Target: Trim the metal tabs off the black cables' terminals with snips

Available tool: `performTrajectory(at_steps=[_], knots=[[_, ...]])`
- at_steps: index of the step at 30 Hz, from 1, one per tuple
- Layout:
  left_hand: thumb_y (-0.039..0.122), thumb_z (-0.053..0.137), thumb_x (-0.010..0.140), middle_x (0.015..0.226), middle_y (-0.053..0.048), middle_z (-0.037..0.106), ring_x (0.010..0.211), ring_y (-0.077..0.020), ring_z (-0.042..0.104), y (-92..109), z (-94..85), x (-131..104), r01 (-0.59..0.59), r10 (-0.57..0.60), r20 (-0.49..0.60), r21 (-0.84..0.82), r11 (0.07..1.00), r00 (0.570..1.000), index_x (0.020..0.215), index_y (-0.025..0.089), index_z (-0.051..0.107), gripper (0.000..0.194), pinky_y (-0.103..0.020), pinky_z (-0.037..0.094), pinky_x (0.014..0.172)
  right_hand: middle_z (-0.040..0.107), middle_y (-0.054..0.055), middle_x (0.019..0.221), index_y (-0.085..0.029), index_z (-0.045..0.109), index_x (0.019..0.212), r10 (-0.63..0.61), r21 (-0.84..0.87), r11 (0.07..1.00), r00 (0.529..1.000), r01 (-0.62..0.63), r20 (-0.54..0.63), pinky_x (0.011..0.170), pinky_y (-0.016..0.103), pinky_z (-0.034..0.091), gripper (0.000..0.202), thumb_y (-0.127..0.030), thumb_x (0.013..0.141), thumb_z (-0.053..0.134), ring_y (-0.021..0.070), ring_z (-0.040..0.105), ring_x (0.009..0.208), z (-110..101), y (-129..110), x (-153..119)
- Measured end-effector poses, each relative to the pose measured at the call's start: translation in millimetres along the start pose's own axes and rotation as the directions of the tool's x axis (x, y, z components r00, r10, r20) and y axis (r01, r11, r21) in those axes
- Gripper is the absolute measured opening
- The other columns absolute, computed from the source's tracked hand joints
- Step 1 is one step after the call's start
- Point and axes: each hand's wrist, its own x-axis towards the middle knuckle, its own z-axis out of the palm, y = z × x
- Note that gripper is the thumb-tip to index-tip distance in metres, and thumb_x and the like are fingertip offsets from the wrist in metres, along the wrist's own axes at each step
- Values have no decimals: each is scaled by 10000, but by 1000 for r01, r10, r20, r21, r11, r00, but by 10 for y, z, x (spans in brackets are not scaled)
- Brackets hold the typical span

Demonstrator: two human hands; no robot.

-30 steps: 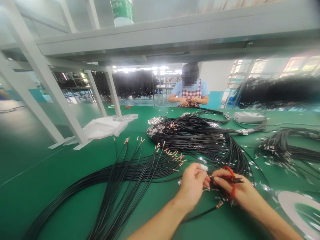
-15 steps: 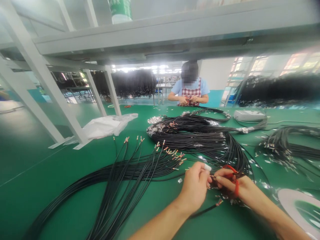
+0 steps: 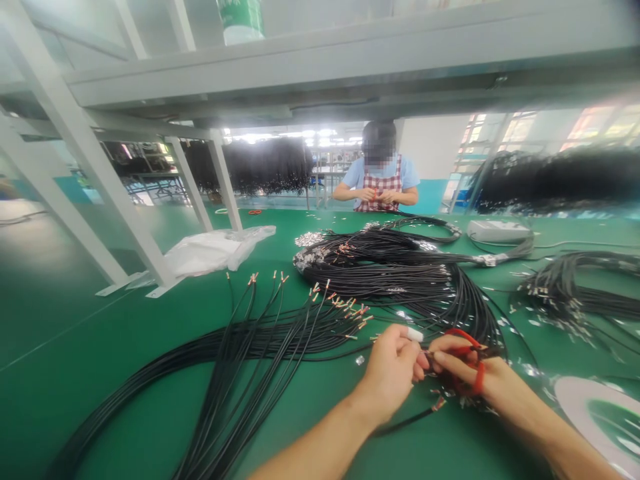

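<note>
My left hand (image 3: 393, 367), with a white cover (image 3: 415, 335) on one fingertip, is closed in a pinch on a cable end. My right hand (image 3: 473, 370) meets it fingertip to fingertip at that end, and the red-handled scissors (image 3: 479, 379) are tucked in its palm. The fingers mostly hide the pinched wire. Just below the hands lies a black cable (image 3: 407, 423) with bare coloured wires at its tip. A fanned bundle of black cables (image 3: 270, 340) with stripped ends spreads to the left.
Beyond my hands lies a large coil of black cables (image 3: 380, 267) with silvery tabs. More cables (image 3: 590, 287) and a white tape roll (image 3: 575, 407) sit at right. A plastic bag (image 3: 215, 252) lies beside the shelf legs (image 3: 120, 200). A co-worker (image 3: 383, 177) sits opposite.
The red handles have turned and shifted slightly in my right hand, and its fingers have moved a little. My left hand stays nearly in place. The co-worker's hands have moved slightly.
</note>
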Motion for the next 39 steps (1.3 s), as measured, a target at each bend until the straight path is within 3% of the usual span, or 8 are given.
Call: performTrajectory(at_steps=[8,11,14,19,22,33,39], knots=[[167,473,786,604,43,504,478,-55,410,22,3,-23,90,-80,59,-200,976,995,911,122,483,134,-202,316,505,633,18,769,-221,664,762,13,38,999,1000,-12,-24,704,301,444,238,-450,787,605,209,571,769,17,-78,-24],[154,443,808,620,36,512,491,-61,421,13,8,-15,62,-59,30,-101,993,998,914,125,492,120,-206,329,514,604,8,724,-217,645,732,23,6,1000,999,-22,-35,649,297,423,267,-473,788,590,197,546,716,13,-48,-7],[164,425,834,667,21,526,556,-81,472,-4,15,-22,-44,46,-31,46,998,998,899,140,510,110,-223,380,564,548,-9,636,-205,614,703,30,-26,999,999,-31,-34,575,287,381,298,-484,800,574,169,491,625,1,-4,22],[176,474,840,815,-16,579,737,-122,542,19,6,-73,-231,261,-69,289,929,963,921,165,549,111,-254,430,696,477,-30,561,-197,558,650,59,-1,998,998,-59,-14,509,274,336,359,-524,795,563,140,432,542,-20,17,61],[121,482,818,823,-12,585,758,-121,542,31,-4,-77,-270,311,-65,354,896,948,893,171,560,119,-249,429,719,445,-42,537,-196,555,653,91,-19,996,996,-91,-2,494,274,327,396,-576,765,567,136,408,514,-22,-18,58],[51,456,760,644,43,493,553,-76,496,-37,32,-1,-26,30,-75,51,998,997,882,138,512,160,-201,414,557,438,-45,531,-198,557,637,177,-61,983,984,-175,18,466,261,319,434,-622,727,573,123,398,491,-31,-194,-18],[54,461,765,667,37,501,560,-79,501,-43,23,-2,-19,25,-91,66,998,996,899,143,512,169,-205,413,556,455,-42,523,-197,575,622,155,8,988,988,-155,-6,477,258,328,400,-580,733,605,124,415,503,4,-155,-22]])
